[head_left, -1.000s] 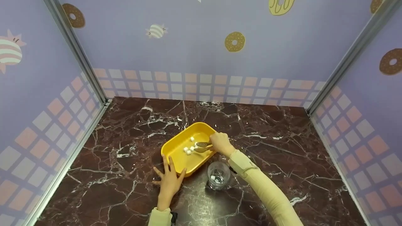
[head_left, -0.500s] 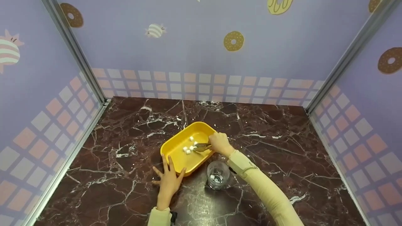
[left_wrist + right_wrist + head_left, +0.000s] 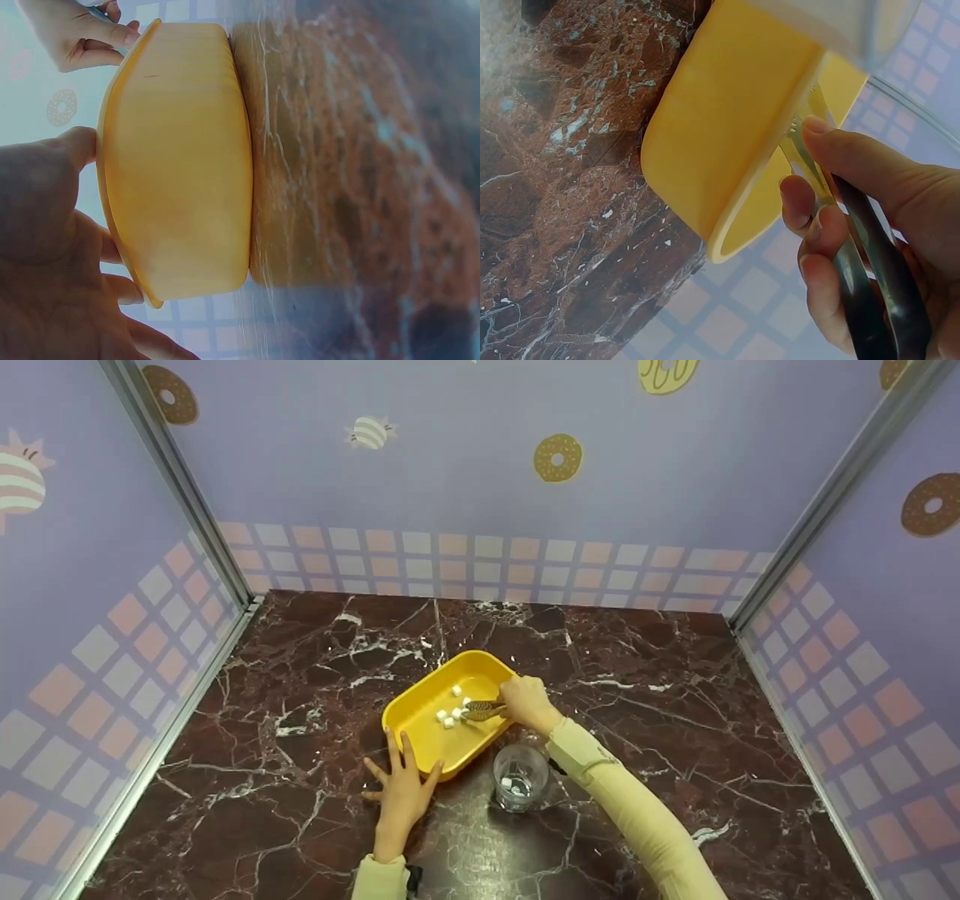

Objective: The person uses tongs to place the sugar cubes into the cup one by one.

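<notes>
In the head view a yellow rectangular tray lies at an angle on the dark marble surface, several small white cubes inside it. My right hand reaches over the tray's right rim and grips metal tongs. The tong tips sit close together beside the cubes; whether a cube is between them I cannot tell. In the right wrist view, fingers and thumb wrap the dark tong handles. My left hand has its fingers spread, fingertips touching the near-left rim.
A clear cup with white cubes at its bottom stands near the tray's right corner, beside the right forearm. Patterned purple walls enclose the marble tabletop at the back and sides.
The tong tips, spread apart a second ago, have drawn together beside the cubes. Both hands, the tray and the cup have stayed in place.
</notes>
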